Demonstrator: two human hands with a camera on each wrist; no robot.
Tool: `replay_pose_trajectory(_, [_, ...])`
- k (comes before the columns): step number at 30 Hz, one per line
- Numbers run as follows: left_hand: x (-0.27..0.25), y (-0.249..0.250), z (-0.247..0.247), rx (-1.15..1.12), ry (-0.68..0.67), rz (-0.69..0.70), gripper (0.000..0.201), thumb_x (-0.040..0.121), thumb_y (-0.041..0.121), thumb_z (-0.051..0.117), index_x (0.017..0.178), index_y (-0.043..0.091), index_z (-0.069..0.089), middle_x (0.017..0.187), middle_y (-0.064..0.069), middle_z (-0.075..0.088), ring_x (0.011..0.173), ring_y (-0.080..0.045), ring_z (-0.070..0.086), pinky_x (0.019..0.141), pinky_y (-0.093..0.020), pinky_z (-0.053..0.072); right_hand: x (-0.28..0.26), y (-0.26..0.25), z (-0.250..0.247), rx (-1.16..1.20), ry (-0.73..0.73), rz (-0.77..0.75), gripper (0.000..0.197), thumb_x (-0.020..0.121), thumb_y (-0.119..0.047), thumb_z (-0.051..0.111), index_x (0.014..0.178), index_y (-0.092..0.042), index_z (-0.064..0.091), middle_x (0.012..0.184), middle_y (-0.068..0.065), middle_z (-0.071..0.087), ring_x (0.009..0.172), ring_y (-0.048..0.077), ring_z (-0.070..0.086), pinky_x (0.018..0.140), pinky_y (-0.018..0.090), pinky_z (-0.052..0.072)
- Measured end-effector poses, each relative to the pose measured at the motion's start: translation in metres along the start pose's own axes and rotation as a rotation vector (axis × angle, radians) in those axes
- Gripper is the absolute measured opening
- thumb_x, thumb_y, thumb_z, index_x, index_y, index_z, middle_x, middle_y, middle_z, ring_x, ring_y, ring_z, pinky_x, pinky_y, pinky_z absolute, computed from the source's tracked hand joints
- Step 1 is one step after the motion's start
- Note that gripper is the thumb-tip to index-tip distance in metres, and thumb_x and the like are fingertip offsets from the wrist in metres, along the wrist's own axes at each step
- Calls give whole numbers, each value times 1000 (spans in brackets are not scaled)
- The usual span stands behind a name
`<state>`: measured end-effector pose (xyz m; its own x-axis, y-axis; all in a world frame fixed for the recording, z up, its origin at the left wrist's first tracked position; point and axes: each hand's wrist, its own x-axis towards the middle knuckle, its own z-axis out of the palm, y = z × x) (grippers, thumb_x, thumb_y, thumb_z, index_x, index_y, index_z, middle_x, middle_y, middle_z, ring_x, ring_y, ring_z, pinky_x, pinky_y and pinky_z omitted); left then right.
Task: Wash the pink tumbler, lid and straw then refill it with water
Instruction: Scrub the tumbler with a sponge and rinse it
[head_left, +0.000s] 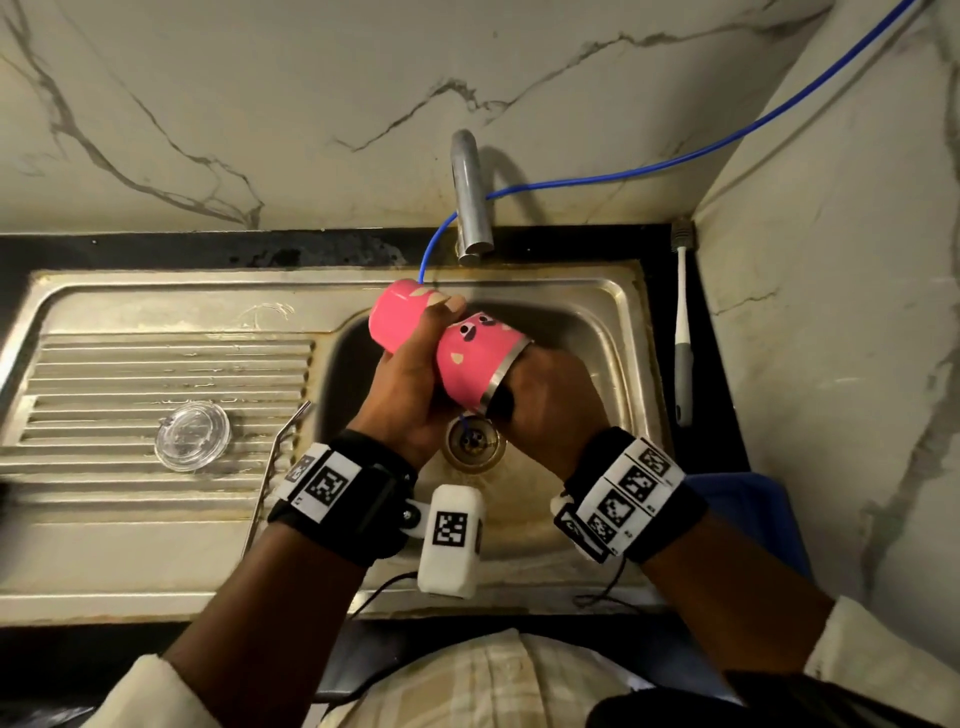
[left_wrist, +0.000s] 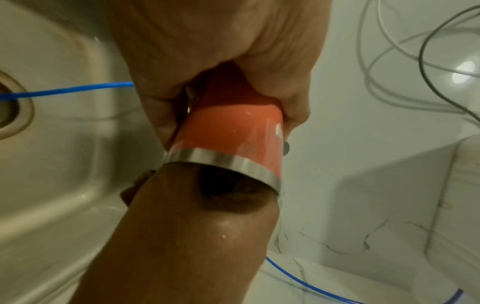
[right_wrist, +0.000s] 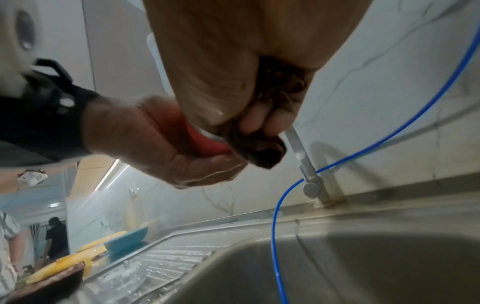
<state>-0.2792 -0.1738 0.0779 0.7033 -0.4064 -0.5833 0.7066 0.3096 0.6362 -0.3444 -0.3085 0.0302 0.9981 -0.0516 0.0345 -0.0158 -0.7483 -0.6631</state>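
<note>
The pink tumbler (head_left: 467, 358) lies on its side above the sink basin, its steel-rimmed mouth facing right. My left hand (head_left: 410, 395) grips it round the middle, thumb over the top. At the mouth is my right hand (head_left: 550, 400), its fingers curled round a dark scrubber (right_wrist: 259, 152) pressed against the rim. The left wrist view shows the tumbler (left_wrist: 233, 131) with my right hand (left_wrist: 197, 236) covering its opening. A clear lid (head_left: 192, 436) rests on the drainboard. A thin metal straw (head_left: 270, 467) lies along the drainboard's right edge.
The steel sink (head_left: 156, 296) has a drain (head_left: 472, 441) right under the hands. A faucet (head_left: 470, 197) stands behind, and a blue tube (head_left: 675, 161) runs past it down into the drain. A white and grey brush (head_left: 683, 332) lies on the black counter at right.
</note>
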Motion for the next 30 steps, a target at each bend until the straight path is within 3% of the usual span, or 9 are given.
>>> replay_pose_trajectory(4, [5, 1, 2, 48, -67, 21, 66, 88, 29, 77, 144, 4, 53, 111, -17, 70, 88, -27, 75, 71, -39, 62, -11, -15, 1, 305, 158, -12, 44, 89, -2, 73, 132, -3, 68, 132, 19, 70, 126, 32, 65, 109, 41, 53])
replay_pose_trajectory(7, [6, -3, -4, 59, -154, 54, 57, 83, 26, 82, 130, 6, 59, 106, -15, 71, 89, -25, 75, 77, -39, 62, -16, -36, -10, 706, 121, 232, 42, 85, 6, 77, 124, -8, 70, 111, 19, 76, 99, 29, 75, 89, 50, 64])
replay_pose_trajectory(11, [2, -9, -14, 114, -335, 116, 47, 66, 36, 93, 107, 18, 81, 105, -10, 77, 99, -25, 75, 87, -40, 61, -25, -46, -28, 1233, -175, 596, 17, 105, -16, 61, 119, -6, 64, 79, 26, 60, 49, 19, 62, 45, 27, 51])
replay_pose_trajectory(17, [0, -3, -5, 167, -202, 113, 84, 74, 55, 85, 138, 8, 60, 124, -17, 71, 111, -31, 72, 88, -44, 62, -21, -34, -19, 1154, 56, 479, 25, 101, -11, 67, 126, -10, 69, 91, 11, 74, 63, 15, 69, 51, 23, 53])
replay_pose_trajectory(20, [-5, 3, -3, 119, -88, 86, 65, 76, 65, 64, 125, 21, 69, 110, -5, 78, 109, -27, 73, 89, -47, 61, -14, -15, -23, 673, 183, 152, 35, 93, -6, 76, 127, -10, 72, 103, -8, 78, 82, -4, 72, 73, 16, 57])
replay_pose_trajectory(23, [-8, 6, 6, 58, -25, -11, 73, 72, 56, 76, 129, 12, 64, 119, -16, 76, 111, -34, 74, 90, -51, 62, -8, -9, -19, 75, 187, -84, 42, 87, -17, 80, 128, -10, 74, 120, 6, 78, 107, 10, 70, 101, 14, 46])
replay_pose_trajectory(25, [-5, 6, 10, 71, 42, 0, 63, 75, 38, 86, 125, 9, 62, 114, -19, 74, 99, -34, 75, 81, -48, 64, -7, -7, -5, 21, 209, -50, 40, 81, -6, 85, 119, -3, 76, 112, 17, 78, 101, 24, 70, 94, 16, 44])
replay_pose_trajectory(28, [0, 5, 9, 101, 39, 4, 47, 83, 20, 84, 123, 8, 62, 108, -18, 70, 90, -31, 73, 75, -45, 64, -8, -17, 8, 253, 92, 192, 49, 83, 10, 77, 130, 8, 67, 129, 26, 69, 119, 36, 68, 105, 44, 53])
replay_pose_trajectory(30, [2, 7, 2, 110, -6, 6, 48, 78, 18, 86, 119, 8, 62, 108, -19, 68, 91, -31, 71, 76, -44, 64, -10, -36, 0, 620, 32, 368, 36, 93, 9, 68, 129, 6, 65, 118, 25, 73, 108, 32, 71, 93, 39, 59])
